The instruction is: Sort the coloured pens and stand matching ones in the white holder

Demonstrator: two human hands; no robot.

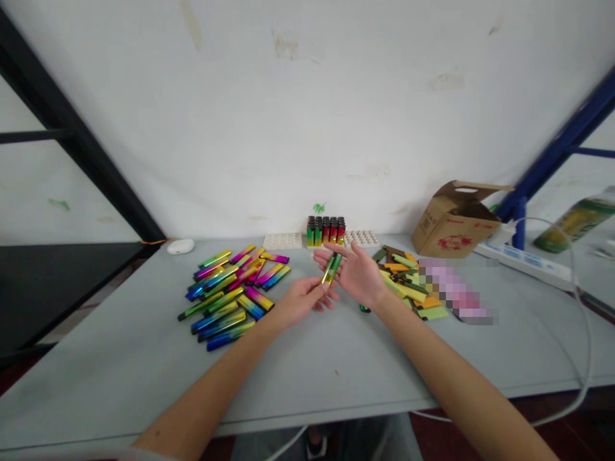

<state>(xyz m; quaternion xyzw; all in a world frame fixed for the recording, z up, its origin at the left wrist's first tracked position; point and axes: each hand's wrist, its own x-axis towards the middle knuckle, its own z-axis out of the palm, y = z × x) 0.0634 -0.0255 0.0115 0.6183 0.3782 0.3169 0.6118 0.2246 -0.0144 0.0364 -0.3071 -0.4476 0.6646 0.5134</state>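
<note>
Between my hands is a shiny green-and-yellow lighter (330,269), perhaps two side by side. My left hand (303,298) pinches its lower end between thumb and fingers. My right hand (361,274) is open, palm up and fingers stretched, with the lighter's upper part against or just over them. A pile of metallic multicoloured lighters (230,291) lies to the left. Behind my hands, black-topped lighters (325,229) stand upright in rows. Yellow, orange and olive flat pieces (413,291) are heaped beside my right wrist, their exact kind unclear.
White hole trays (282,241) flank the standing lighters at the wall. An open cardboard box (454,224) and a white power strip (533,264) are at the back right. A white case (180,246) sits at the back left. A white cable (587,333) hangs over the right side.
</note>
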